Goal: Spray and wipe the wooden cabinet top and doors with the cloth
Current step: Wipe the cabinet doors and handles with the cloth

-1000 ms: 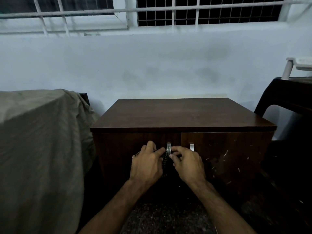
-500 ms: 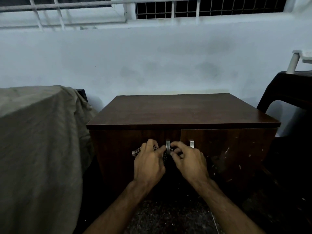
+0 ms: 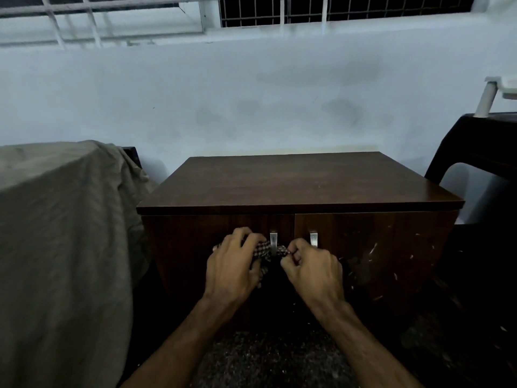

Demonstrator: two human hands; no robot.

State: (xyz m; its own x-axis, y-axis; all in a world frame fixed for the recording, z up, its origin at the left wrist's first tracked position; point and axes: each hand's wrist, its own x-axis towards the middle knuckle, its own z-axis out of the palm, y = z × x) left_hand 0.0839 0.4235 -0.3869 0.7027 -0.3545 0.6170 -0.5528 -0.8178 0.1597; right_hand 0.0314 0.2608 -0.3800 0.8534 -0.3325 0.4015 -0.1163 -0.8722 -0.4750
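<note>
Cabinet (image 3: 299,183), dark brown wood, sits low against the pale wall (image 3: 251,93) with both doors shut, so I cannot see whether it holds anything; its top is bare. From my feed, the left door (image 3: 195,242) and the right door (image 3: 377,247) meet near the middle, each with a small metal handle: the left handle (image 3: 273,242) and the right handle (image 3: 314,238) stand just beside each other. I see the cloth (image 3: 264,252), a small checked piece, stretched across the left handle at the door front. My left hand (image 3: 233,264) is curled closed over one end of the cloth, fingers wrapped around it, and my right hand (image 3: 313,268) pinches the other end between thumb and bent fingers. Pale scuff marks fleck the right door. A grey-green sheet (image 3: 64,233) drapes over something bulky just left of the cabinet, and a dark chair (image 3: 475,147) stands to its right. Barred windows (image 3: 251,12) run above the wall.
</note>
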